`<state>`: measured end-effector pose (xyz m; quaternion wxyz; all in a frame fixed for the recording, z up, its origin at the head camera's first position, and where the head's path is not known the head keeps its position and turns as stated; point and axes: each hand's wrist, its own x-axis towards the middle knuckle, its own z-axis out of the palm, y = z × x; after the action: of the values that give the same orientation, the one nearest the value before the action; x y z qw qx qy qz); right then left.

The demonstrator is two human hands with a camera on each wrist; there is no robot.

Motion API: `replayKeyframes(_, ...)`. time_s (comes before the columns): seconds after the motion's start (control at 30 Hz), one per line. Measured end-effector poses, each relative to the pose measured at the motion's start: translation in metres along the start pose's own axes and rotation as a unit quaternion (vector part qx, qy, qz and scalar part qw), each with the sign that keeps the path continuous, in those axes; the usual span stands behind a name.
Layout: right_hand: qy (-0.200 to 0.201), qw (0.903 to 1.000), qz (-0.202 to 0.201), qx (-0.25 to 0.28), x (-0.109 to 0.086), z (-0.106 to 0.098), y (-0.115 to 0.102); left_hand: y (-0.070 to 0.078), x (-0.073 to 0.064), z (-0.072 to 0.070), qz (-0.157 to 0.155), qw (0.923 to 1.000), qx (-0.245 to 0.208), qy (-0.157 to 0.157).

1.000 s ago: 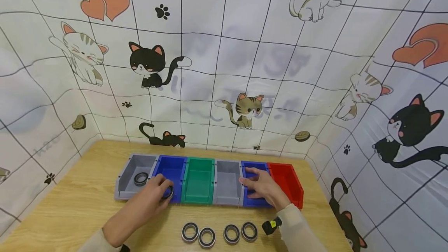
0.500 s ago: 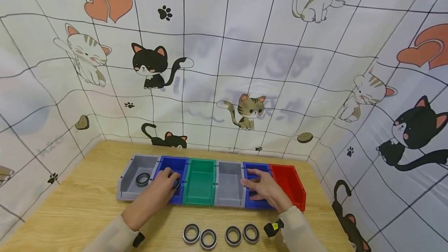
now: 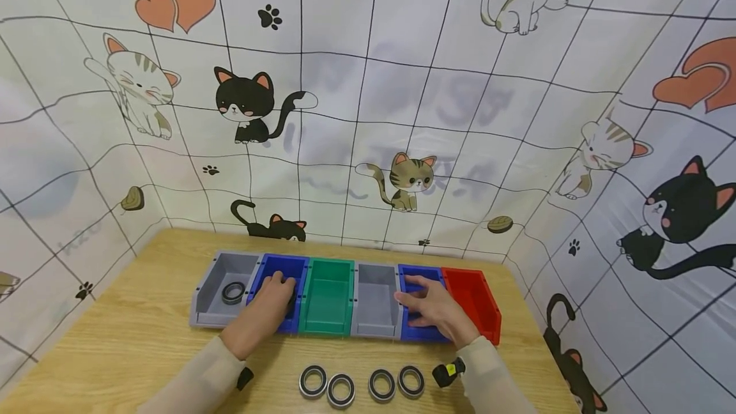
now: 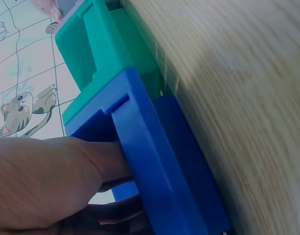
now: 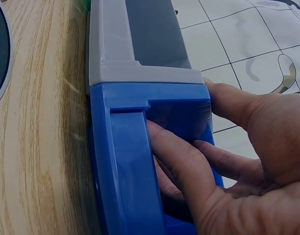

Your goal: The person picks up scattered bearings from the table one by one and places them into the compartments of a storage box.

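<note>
The front wall of the left blue bin [image 3: 294, 265] is concealing the left hand's fingertips in the left wrist view, and the head view is showing only a dark sliver beside them, so whether the left hand [image 3: 263, 306] is grasping a bearing there cannot be told. The right hand's lower fingers are partly disappearing into the right blue bin [image 3: 422, 333]; the right hand [image 3: 432, 306] is resting relaxed, its fingers spread and gripping no visible bearing, one digit touching the rim beside the right grey bin [image 3: 376, 299].

One ball bearing [image 3: 232, 302] is lying in the left grey bin [image 3: 215, 321], just left of the left hand. Four loose bearings [image 3: 313, 395] are lying on the wooden table [image 3: 155, 286], nearer the person than both hands.

Half a second ago a bearing's edge was showing at the left fingers; now that hand is reaching deeper. The right hand is staying put.
</note>
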<state>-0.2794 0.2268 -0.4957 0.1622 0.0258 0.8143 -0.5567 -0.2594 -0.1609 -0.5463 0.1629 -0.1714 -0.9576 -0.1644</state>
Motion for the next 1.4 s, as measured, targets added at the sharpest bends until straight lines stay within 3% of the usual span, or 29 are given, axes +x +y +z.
replayKeyframes(0.07, 0.000, 1.0000, 0.000, -0.001, 0.000, 0.000, 0.000, 0.009, 0.001, -0.010, -0.015, 0.9996, 0.003, -0.023)
replayKeyframes(0.2, 0.002, 1.0000, 0.001, -0.003, 0.001, 0.000, 0.001, 0.013, 0.003, -0.014, -0.034, 0.9983, 0.004, -0.048)
replayKeyframes(0.43, 0.002, 1.0000, -0.001, -0.003, 0.001, -0.001, 0.002, 0.003, 0.003, -0.002, -0.029, 0.9988, 0.007, -0.038)
replayKeyframes(0.53, 0.001, 1.0000, -0.002, -0.004, 0.001, 0.000, 0.002, 0.002, 0.002, -0.003, -0.037, 0.9985, 0.009, -0.040)
replayKeyframes(0.7, 0.005, 0.9999, -0.005, -0.009, 0.001, 0.000, 0.002, -0.010, 0.000, 0.009, -0.039, 0.9992, 0.000, -0.010)
replayKeyframes(0.83, 0.007, 0.9999, -0.005, -0.013, 0.001, 0.000, 0.002, -0.033, -0.005, 0.033, -0.013, 0.9995, -0.001, 0.028)
replayKeyframes(0.9, 0.007, 0.9999, -0.005, -0.014, 0.001, 0.000, 0.002, -0.040, -0.008, 0.039, 0.001, 0.9992, -0.004, 0.040)
replayKeyframes(0.97, 0.009, 0.9998, -0.004, -0.015, 0.001, 0.000, 0.002, -0.033, -0.013, 0.028, 0.011, 0.9991, 0.004, 0.041)
replayKeyframes(1.13, 0.011, 0.9998, -0.005, -0.015, 0.001, -0.001, 0.002, 0.018, -0.028, -0.038, -0.004, 0.9999, 0.008, -0.007)
replayKeyframes(1.2, 0.011, 0.9998, -0.005, -0.014, 0.000, 0.000, 0.002, 0.035, -0.034, -0.058, -0.018, 0.9995, 0.008, -0.025)
replayKeyframes(1.3, 0.012, 0.9998, -0.006, -0.014, 0.000, 0.000, 0.003, 0.050, -0.042, -0.072, -0.028, 0.9985, 0.006, -0.047)
replayKeyframes(1.4, 0.011, 0.9998, -0.007, -0.014, 0.000, 0.001, 0.002, 0.056, -0.049, -0.076, -0.017, 0.9983, -0.005, -0.056)
